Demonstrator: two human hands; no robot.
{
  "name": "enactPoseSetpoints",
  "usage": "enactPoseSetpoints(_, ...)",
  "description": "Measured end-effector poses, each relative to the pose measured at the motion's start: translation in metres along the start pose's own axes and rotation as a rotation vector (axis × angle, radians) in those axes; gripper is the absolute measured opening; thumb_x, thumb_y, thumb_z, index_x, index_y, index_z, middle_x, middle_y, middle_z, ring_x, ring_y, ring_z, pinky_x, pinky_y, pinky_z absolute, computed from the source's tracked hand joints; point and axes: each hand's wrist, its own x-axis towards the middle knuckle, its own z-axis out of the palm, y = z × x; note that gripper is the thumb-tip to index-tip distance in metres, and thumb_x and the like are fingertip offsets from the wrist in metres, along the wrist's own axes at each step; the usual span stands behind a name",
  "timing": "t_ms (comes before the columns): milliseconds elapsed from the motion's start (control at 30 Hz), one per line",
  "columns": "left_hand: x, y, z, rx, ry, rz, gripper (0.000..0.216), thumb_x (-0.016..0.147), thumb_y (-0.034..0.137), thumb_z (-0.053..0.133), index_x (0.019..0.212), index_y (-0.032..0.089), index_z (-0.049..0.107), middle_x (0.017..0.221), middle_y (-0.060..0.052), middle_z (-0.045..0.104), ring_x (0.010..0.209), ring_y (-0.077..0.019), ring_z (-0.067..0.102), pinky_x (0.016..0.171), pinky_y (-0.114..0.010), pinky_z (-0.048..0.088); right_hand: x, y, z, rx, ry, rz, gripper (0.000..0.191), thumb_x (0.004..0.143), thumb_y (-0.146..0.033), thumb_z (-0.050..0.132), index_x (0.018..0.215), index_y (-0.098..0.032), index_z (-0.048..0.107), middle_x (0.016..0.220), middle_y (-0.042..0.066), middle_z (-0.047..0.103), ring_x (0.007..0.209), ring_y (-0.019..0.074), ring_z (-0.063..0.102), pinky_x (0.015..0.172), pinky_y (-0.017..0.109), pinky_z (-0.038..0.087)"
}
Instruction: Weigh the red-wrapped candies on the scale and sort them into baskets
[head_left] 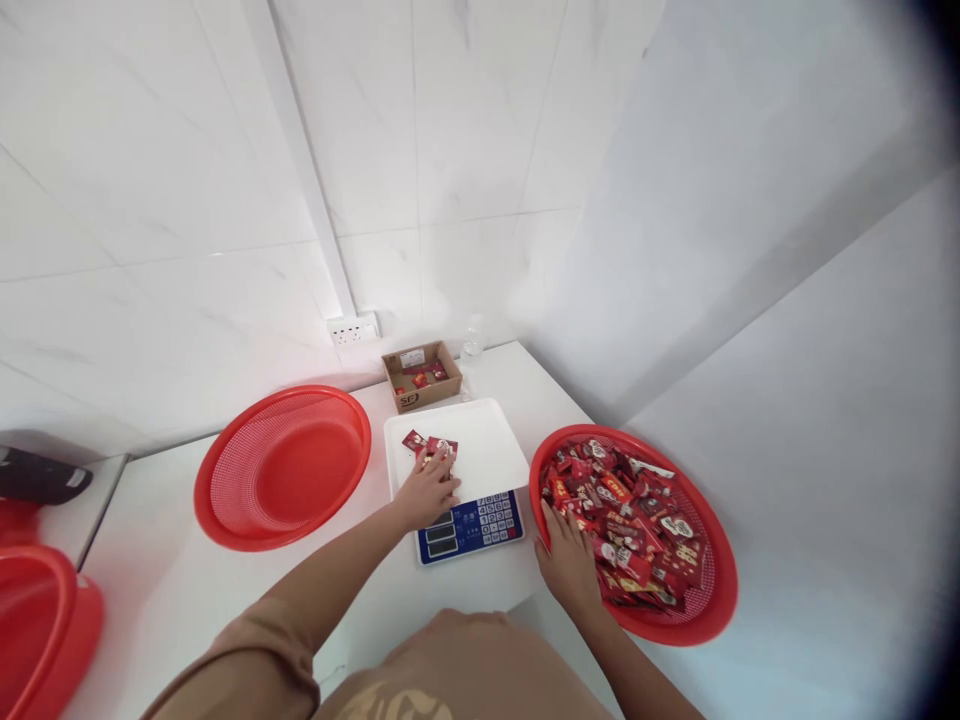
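My left hand (427, 490) lies palm down on the flat white plastic pan of the weighing scale (480, 440), its fingers (439, 462) laid together over a small heap of red foil-wrapped sweets (431, 446); whether they pinch a sweet or only press on the heap I cannot tell. The heap sits towards the pan's eight o'clock side, with one wrapper poking out at ten o'clock of my fingertips. Just at five o'clock of this hand is the scale's blue front panel with grey keys and dark displays (472, 525).

My right hand (568, 560) rests at the eight o'clock rim of the round red plastic mesh basket filled with red wrapped sweets (716, 600). Its fingers (559, 525) are spread a little and lie flat on the sweets at the edge, closed on nothing that I can see.

Outward, at nine o'clock of the scale, stands an empty round red mesh basket (225, 480). At twelve o'clock of the scale sits a small open brown cardboard box (409, 400) with a few red sweets in it, and beside that, at one o'clock, a clear plastic bottle (472, 340). A white wall socket (352, 328) is at eleven o'clock on the tiled wall. Everything stands on a white tabletop (165, 580).
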Motion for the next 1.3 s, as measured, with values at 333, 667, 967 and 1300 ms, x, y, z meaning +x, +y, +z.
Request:
enactPoseSetpoints(333,-0.035,-0.012,-0.005,-0.027,-0.024,-0.264,0.065,0.083,0.06,0.04,0.141,0.032,0.031,0.149,-0.01,0.028,0.121,-0.0303,0.044,0.095,-0.045,0.039,-0.001,-0.003,-0.004,-0.018,-0.027,0.01,0.055,0.086,-0.025,0.031,0.141,-0.017,0.033,0.143,0.008,0.041,0.134,0.0258,0.03,0.107,0.045,0.024)
enactPoseSetpoints(667,0.0,-0.01,-0.007,-0.12,-0.12,-0.427,0.04,0.085,0.042,0.05,0.124,0.031,0.049,0.133,-0.01,0.042,0.102,-0.0251,0.057,0.072,-0.033,0.049,0.001,0.001,0.0,-0.002,-0.003,-0.009,0.055,0.085,-0.023,0.035,0.14,-0.017,0.035,0.141,0.008,0.044,0.132,0.0246,0.034,0.107,0.041,0.026)
enactPoseSetpoints(967,-0.001,-0.019,-0.025,-0.295,0.145,-0.521,0.026,0.089,0.034,0.042,0.105,0.024,0.059,0.102,-0.004,0.062,0.084,-0.015,0.062,0.071,-0.025,0.047,0.0,-0.003,-0.006,0.005,-0.037,0.007,0.054,0.086,-0.023,0.033,0.14,-0.017,0.035,0.143,0.006,0.041,0.134,0.0264,0.031,0.107,0.045,0.026)
enactPoseSetpoints(1300,-0.056,-0.083,-0.085,-0.301,0.47,-0.828,0.033,0.087,0.041,0.038,0.099,0.02,0.06,0.088,-0.005,0.065,0.078,-0.017,0.06,0.071,-0.028,0.046,-0.001,-0.002,-0.005,0.017,-0.026,-0.005,0.055,0.085,-0.023,0.034,0.14,-0.017,0.035,0.142,0.008,0.042,0.132,0.0258,0.034,0.107,0.044,0.025)
